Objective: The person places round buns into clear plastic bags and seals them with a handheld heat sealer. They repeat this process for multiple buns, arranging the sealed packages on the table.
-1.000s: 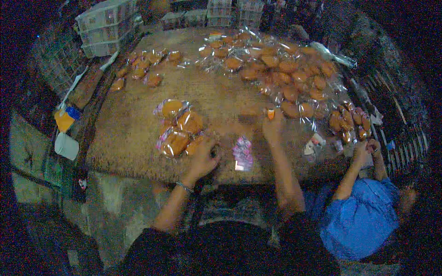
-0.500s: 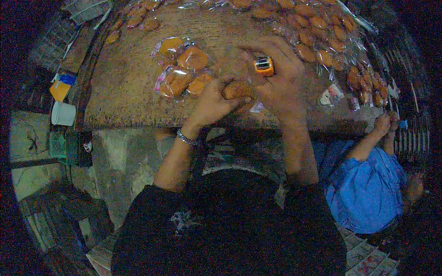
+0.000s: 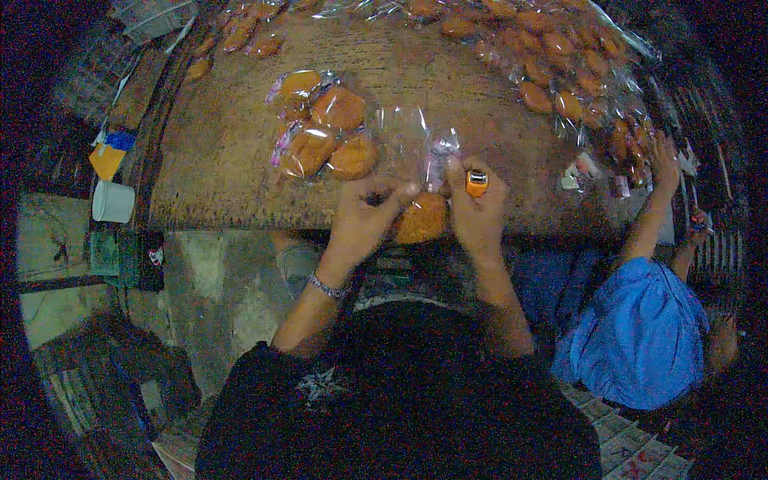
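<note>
At the table's near edge my left hand (image 3: 362,218) and my right hand (image 3: 480,214) face each other, their fingers closed on a clear plastic bag (image 3: 438,156) at its gathered upper part. Below the fingertips, between the hands, sits a round orange-brown cake (image 3: 422,219); it appears to be inside this bag. A small orange finger counter (image 3: 477,184) rides on my right hand. A bracelet (image 3: 326,286) circles my left wrist. Left of the hands lies a cluster of several bagged cakes (image 3: 339,108).
The wooden table (image 3: 240,176) bears many bagged cakes (image 3: 552,48) at its far right. A co-worker in blue (image 3: 640,336) sits at the right, one hand (image 3: 664,164) by the cakes. A small whitish piece (image 3: 570,178) lies nearby. A white tub (image 3: 112,202) stands at the left.
My hands have drawn nearer to me, with the cake lower between them. My right hand has come down and now pinches the bag. The co-worker's hand has reached forward onto the table.
</note>
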### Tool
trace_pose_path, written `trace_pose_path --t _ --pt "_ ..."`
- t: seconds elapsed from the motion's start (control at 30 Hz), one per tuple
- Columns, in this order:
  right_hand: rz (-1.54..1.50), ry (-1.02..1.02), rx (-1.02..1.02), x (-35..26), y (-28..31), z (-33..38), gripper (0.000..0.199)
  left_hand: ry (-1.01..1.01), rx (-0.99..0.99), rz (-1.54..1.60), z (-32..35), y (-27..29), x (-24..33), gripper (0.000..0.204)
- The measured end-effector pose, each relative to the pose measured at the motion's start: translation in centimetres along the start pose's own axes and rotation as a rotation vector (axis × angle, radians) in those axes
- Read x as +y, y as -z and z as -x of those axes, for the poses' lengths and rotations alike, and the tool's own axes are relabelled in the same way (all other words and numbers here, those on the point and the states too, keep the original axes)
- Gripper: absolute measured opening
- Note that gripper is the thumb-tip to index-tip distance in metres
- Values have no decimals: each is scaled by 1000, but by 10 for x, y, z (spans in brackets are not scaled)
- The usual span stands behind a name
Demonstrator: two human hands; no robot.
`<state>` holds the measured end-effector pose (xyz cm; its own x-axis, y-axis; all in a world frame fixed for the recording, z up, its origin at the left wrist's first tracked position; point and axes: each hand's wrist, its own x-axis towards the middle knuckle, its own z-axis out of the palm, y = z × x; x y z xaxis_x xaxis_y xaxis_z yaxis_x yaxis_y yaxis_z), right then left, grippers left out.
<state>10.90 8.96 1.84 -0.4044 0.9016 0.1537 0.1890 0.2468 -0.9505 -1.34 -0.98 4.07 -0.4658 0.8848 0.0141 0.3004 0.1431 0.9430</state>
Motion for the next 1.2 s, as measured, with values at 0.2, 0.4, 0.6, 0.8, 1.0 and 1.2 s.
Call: trace_pose_path --t 0.2,0.4,0.6,0.8,1.0,1.2 --pt "-541 -262 -133 5 -7 2 12 216 -132 391 2 2 21 29" --pt "-215 209 -116 -18 2 23 19 381 -208 1035 8 11 32 27" --pt "-116 542 -195 -43 18 29 19 -67 -214 349 26 24 35 18" --pt "-247 491 -193 -55 13 28 24 98 -433 169 16 24 20 15" --pt "216 255 -187 -75 26 17 11 -32 -227 238 2 25 24 16" --pt "-91 54 -103 -72 17 24 14 -213 -128 75 12 25 17 20"
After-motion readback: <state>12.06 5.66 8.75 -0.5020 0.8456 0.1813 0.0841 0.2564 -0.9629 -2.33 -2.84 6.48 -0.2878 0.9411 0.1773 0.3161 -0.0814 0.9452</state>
